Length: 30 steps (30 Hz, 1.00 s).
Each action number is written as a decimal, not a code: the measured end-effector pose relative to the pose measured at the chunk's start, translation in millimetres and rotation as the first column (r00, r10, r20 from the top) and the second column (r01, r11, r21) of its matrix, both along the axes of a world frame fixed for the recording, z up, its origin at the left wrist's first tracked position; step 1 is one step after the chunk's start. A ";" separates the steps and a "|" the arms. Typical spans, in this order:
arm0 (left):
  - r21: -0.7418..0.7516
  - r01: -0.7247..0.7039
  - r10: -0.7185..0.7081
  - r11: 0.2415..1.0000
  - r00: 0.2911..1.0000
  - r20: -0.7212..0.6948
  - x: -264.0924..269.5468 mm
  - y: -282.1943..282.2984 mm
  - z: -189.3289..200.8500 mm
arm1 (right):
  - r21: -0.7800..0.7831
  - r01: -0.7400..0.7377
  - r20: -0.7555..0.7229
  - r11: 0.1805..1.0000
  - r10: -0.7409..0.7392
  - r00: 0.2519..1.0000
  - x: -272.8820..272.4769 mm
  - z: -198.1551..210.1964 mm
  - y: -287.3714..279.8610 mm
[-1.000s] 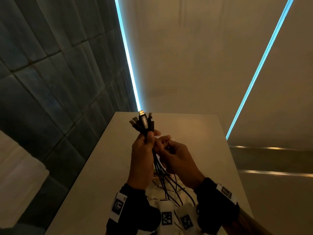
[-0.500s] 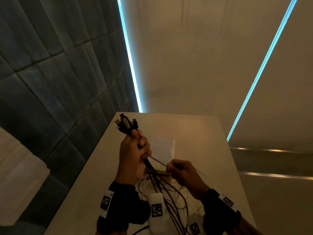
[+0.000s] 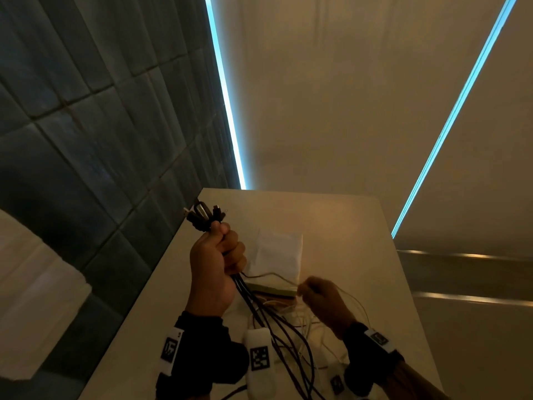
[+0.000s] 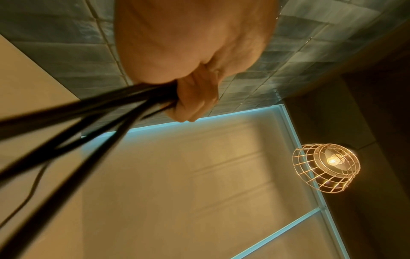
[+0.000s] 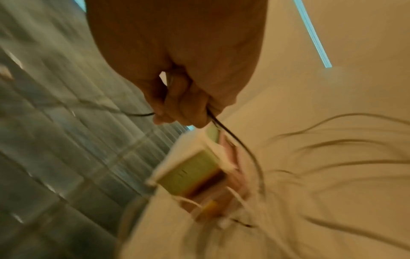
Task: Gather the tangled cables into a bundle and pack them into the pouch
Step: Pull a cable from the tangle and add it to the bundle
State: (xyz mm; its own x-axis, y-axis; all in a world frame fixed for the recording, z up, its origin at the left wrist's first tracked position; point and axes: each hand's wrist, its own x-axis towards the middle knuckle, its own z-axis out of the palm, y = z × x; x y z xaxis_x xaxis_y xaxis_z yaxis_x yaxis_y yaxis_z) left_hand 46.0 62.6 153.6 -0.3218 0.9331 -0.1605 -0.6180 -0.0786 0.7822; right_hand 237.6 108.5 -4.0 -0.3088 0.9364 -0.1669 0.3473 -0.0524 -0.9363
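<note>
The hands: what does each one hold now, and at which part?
The left hand grips the black cables just below their plugs. The right hand pinches one thin cable along its length.

Black cables [image 3: 253, 301]: several gathered into one bundle, connector ends [image 3: 203, 216] fanned out just above the left-hand fingers [image 3: 230, 249], strands trailing loose below them toward the tabletop [image 3: 340, 226]. One thin cable [image 3: 271, 275] runs sideways from the bundle to the right-hand fingers [image 5: 177, 105]. White pouch [image 3: 278, 255]: flat, lying just beyond and between both sets of fingers.
</note>
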 end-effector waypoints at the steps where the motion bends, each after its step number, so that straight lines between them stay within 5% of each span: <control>1: -0.024 0.007 -0.008 1.000 1.000 -0.014 -1.2 0.3 -0.7 | -0.006 0.035 -0.100 0.999 -0.035 0.994 -3.6 20.1 1.6; 5: -0.144 0.059 -0.082 0.988 0.984 -0.160 9.3 -1.0 -2.3 | 0.075 -0.020 -0.474 0.997 0.053 0.879 -15.3 101.0 -1.6; 10: -0.064 0.208 -0.210 0.976 0.977 -0.034 16.8 -1.4 -0.4 | 0.214 -0.213 -0.473 0.953 0.292 0.831 -27.5 135.8 -21.6; 13: 0.070 0.194 -0.199 0.978 0.977 0.075 12.8 -2.4 3.4 | 0.160 -0.224 -0.443 0.961 0.273 0.854 -25.7 126.7 -25.7; 21: 0.141 0.200 -0.208 0.970 0.977 0.041 11.6 -0.2 -0.5 | 0.080 -0.263 -0.394 0.961 0.273 0.878 -16.0 106.6 -27.1; 30: 0.113 0.135 -0.132 0.984 0.991 -0.027 -2.8 -4.2 -5.4 | 0.019 -0.151 -0.120 0.988 0.152 0.981 8.7 -7.8 -4.9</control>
State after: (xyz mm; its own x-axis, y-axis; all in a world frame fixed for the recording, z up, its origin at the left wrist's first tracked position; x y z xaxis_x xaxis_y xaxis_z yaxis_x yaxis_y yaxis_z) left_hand 43.2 58.4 148.2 -0.1951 0.9797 -0.0451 -0.6138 -0.0861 0.7848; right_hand 246.3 103.5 -11.8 -0.4648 0.8784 -0.1107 0.2346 0.0016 -0.9721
